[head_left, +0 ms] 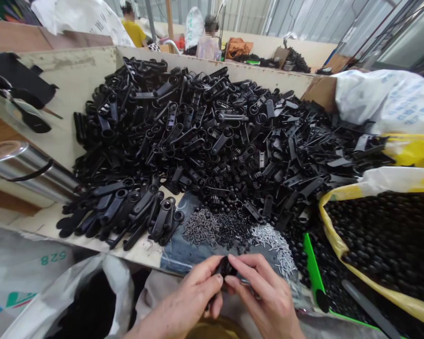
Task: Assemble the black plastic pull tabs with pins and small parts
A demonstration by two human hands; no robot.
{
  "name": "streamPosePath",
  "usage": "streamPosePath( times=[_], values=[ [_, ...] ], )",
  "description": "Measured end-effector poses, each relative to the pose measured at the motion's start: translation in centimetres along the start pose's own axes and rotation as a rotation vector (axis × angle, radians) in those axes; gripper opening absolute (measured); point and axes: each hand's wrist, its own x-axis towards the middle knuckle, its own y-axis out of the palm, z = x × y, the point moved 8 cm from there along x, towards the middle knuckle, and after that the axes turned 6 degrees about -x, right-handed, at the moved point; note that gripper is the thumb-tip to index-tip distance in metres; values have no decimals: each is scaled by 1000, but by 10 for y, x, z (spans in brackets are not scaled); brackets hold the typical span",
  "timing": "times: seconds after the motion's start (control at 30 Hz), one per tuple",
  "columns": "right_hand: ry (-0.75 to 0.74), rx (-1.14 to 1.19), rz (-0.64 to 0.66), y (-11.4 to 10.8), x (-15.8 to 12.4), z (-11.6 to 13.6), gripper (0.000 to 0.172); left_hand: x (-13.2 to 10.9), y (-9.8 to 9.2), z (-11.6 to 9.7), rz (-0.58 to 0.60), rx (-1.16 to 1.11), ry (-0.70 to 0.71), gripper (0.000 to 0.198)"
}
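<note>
At the front edge of the bench, my left hand [198, 288] is closed around a small black plastic part [225, 267]. The fingertips of my right hand [263, 287] pinch the same part from the other side, and much of it is hidden by my fingers. Just beyond my hands lie a heap of small dark springs [201, 227], a heap of tiny black pieces [231, 228] and a pile of silvery pins [273, 242]. Black elongated plastic parts [116, 207] are laid together to the left.
A big mound of black plastic parts [198, 122] fills the bench. On the left stands a steel flask [31, 165], below scissors [17, 101]. An open sack [334, 221] of black round pieces sits right, beside a green strip [313, 268]. Two people [207, 40] are in the background.
</note>
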Motion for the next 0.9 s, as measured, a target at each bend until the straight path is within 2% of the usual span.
streamPosePath(
  times=[0.1, 0.2, 0.3, 0.47, 0.57, 0.67, 0.73, 0.9],
  values=[
    [26, -12, -39, -1, -1, 2, 35, -5, 5, -12, 50, 144, 14, 71],
    [43, -27, -98, -2, -3, 4, 30, -10, 7, -18, 37, 250, 22, 61],
    [62, -66, -152, -3, -7, 5, 26, -12, 4, -14, -33, 300, 13, 60],
    [84, -78, -171, -3, -13, 7, 29, -15, -8, -1, -233, 312, 19, 57],
    [103, -81, -156, -4, -14, 8, 30, -17, -6, -2, -263, 297, 80, 51],
    [132, -71, -153, -5, -15, 5, 30, -14, 1, -5, -218, 274, 89, 49],
    [158, -40, -150, -6, -15, 1, 31, -10, 7, -5, -123, 210, 48, 49],
    [348, 224, -16, -3, -13, -19, 29, -5, 19, -11, 99, -222, 17, 44]
  ],
)
